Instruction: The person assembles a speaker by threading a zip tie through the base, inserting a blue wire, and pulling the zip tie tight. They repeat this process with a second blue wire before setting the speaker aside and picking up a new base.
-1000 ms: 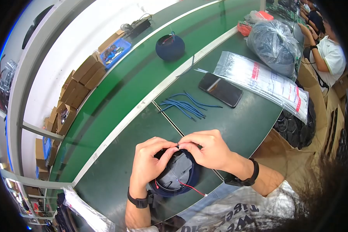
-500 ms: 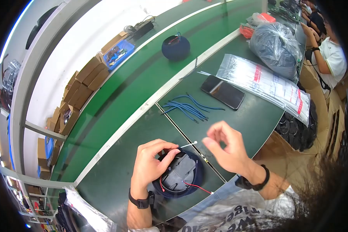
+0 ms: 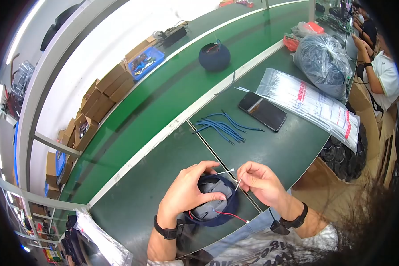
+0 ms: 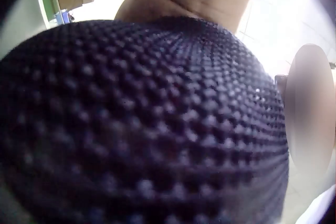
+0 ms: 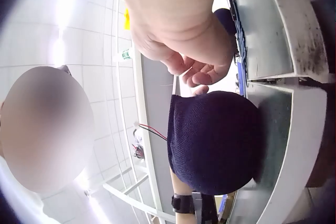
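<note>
A round housing (image 3: 234, 208) covered in dark blue knit fabric sits on the green table, its open side up and a black plastic insert (image 3: 210, 209) inside. My left hand (image 3: 185, 188) grips it at the left and far rim, thumb over the insert. By the left fingertips a white cable tie (image 3: 225, 171) sticks out to the right, head outward. My right hand (image 3: 262, 184) pinches a thin white cable tie (image 3: 238, 182) above the right rim; in the right wrist view that strip (image 5: 176, 85) runs down to the rim. A red wire (image 3: 230, 215) hangs out toward me.
Blue cords (image 3: 221, 127) and a phone (image 3: 262, 111) lie beyond my hands. To the right are a bag of white cable ties (image 3: 312, 104) and a stuffed clear bag (image 3: 323, 62). Another blue round housing (image 3: 214, 56) stands on the green belt. A seated person (image 3: 383, 77) is at far right.
My right hand left the rim, lifted off to the right, then came back and now pinches a white strip. My left thumb has moved down over the insert. The white cable tie came into sight.
</note>
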`<state>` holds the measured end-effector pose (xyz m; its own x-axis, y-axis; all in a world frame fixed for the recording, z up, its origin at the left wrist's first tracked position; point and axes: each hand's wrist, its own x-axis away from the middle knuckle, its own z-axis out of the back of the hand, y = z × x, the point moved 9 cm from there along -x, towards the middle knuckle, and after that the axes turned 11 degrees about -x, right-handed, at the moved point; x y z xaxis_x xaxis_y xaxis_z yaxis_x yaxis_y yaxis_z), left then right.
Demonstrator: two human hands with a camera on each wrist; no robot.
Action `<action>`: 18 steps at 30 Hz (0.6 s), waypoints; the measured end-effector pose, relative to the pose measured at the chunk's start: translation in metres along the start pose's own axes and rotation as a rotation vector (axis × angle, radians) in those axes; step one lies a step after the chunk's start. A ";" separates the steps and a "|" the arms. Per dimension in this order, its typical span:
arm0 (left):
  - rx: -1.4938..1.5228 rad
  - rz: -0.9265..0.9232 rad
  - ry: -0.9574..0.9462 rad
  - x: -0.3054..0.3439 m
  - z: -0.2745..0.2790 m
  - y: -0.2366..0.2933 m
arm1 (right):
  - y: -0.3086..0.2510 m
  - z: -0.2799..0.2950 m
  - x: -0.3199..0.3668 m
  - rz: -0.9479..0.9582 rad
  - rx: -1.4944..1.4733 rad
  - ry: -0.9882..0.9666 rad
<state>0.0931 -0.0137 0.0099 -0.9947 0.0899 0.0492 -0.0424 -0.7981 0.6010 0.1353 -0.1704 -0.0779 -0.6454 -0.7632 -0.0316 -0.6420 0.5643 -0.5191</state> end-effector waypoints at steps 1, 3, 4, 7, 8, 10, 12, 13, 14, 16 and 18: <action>0.015 -0.044 0.017 0.000 0.002 0.004 | 0.000 0.002 0.000 -0.001 0.002 0.036; 0.044 -0.135 0.050 0.000 0.007 0.012 | 0.002 0.000 0.003 -0.050 -0.008 0.070; 0.045 -0.145 0.094 0.000 0.010 0.014 | 0.004 0.000 0.003 -0.074 -0.013 0.087; 0.025 -0.131 0.190 -0.001 0.012 0.021 | 0.005 -0.001 0.003 -0.051 0.017 0.093; 0.004 -0.101 0.196 -0.002 0.009 0.022 | 0.008 -0.001 0.003 -0.045 0.019 0.083; -0.037 -0.081 0.222 -0.002 0.008 0.024 | 0.011 -0.002 -0.001 -0.029 0.026 0.059; -0.077 -0.095 0.257 0.000 0.009 0.027 | 0.012 -0.003 -0.002 -0.035 0.053 0.070; -0.075 -0.113 0.266 0.000 0.009 0.028 | 0.013 -0.004 -0.003 -0.039 0.067 0.074; -0.074 -0.131 0.275 0.001 0.008 0.028 | 0.013 -0.005 -0.003 -0.034 0.069 0.075; -0.069 -0.153 0.282 0.001 0.008 0.028 | 0.014 -0.004 -0.004 -0.025 0.073 0.077; -0.063 -0.161 0.273 0.001 0.007 0.028 | 0.015 -0.003 -0.005 -0.032 0.053 0.089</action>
<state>0.0916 -0.0317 0.0326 -0.9627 0.0619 -0.2635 -0.1987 -0.8227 0.5326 0.1273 -0.1571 -0.0831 -0.6606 -0.7484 0.0602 -0.6415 0.5210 -0.5630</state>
